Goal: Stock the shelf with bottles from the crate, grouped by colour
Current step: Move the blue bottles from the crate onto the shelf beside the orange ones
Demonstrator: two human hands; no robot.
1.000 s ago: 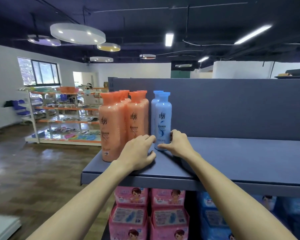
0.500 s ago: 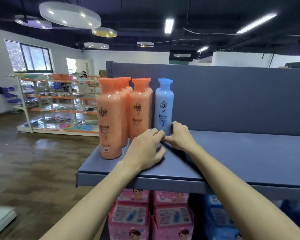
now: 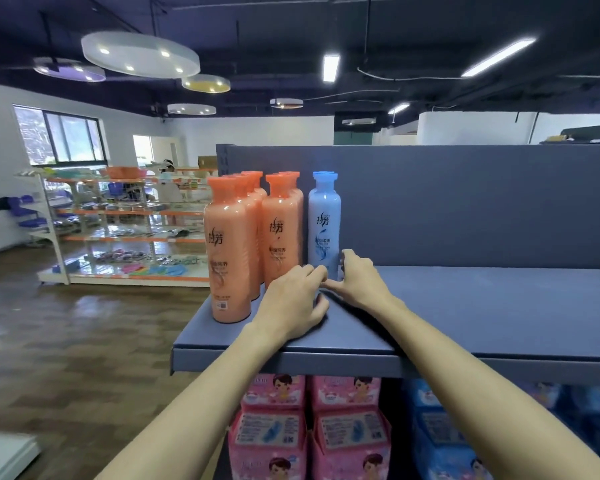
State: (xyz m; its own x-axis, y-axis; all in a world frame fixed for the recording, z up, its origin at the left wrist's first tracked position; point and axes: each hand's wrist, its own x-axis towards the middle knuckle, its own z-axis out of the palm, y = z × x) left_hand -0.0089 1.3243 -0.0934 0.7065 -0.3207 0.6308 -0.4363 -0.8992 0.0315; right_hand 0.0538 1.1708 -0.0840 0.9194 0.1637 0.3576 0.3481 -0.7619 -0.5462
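Orange bottles (image 3: 226, 251) stand in rows at the left end of the grey shelf (image 3: 482, 306). Just right of them stands the blue bottle (image 3: 324, 223), upright. The left hand (image 3: 293, 301) and the right hand (image 3: 359, 278) both hold its bottom. Far left are a wood floor (image 3: 66, 341) and a rack (image 3: 118, 223).

Orange bottles (image 3: 227, 251) left of pale blue bottle (image 3: 324, 226) on slate-blue shelf (image 3: 482, 306); pink packs (image 3: 309, 431) and blue packs (image 3: 440, 445) beneath shelf.
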